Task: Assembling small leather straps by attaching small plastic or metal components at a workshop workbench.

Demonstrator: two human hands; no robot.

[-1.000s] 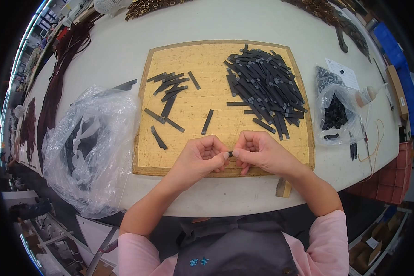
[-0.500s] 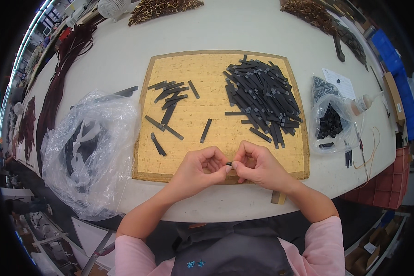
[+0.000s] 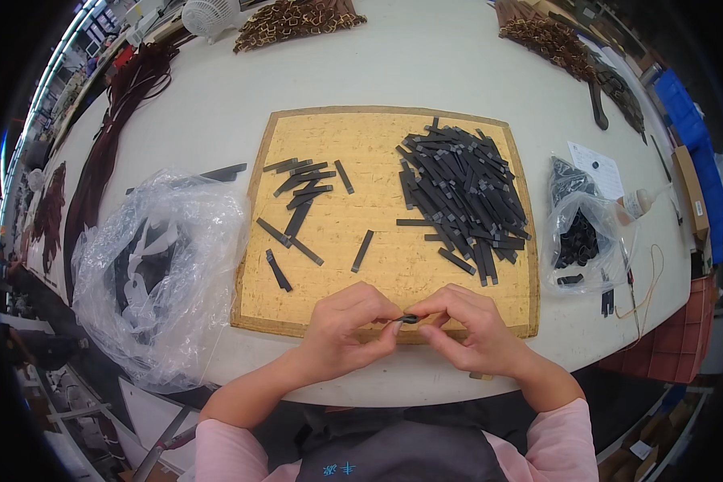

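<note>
- I'm pinching a small black strip (image 3: 408,319) btwn fingertips of my left hand (image 3: 347,331) & right hand (image 3: 468,328), both closed on it.
- Strip's hovering over near edge of the cork board (image 3: 377,161), w/ black strip pile (image 3: 460,195) beyond.

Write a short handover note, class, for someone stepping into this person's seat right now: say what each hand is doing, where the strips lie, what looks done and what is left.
Left hand and right hand: together at the near edge of the cork board, both pinching one small black strip between the fingertips.
Big pile of black strips: right half of the board.
Small group of strips: left half of the board, spread loosely.
Clear bag with dark pieces: left of the board. Small bag: right of it.
Done: seemingly the few strips on the left.
Left: probably the big pile, and the strip in hand.
</note>
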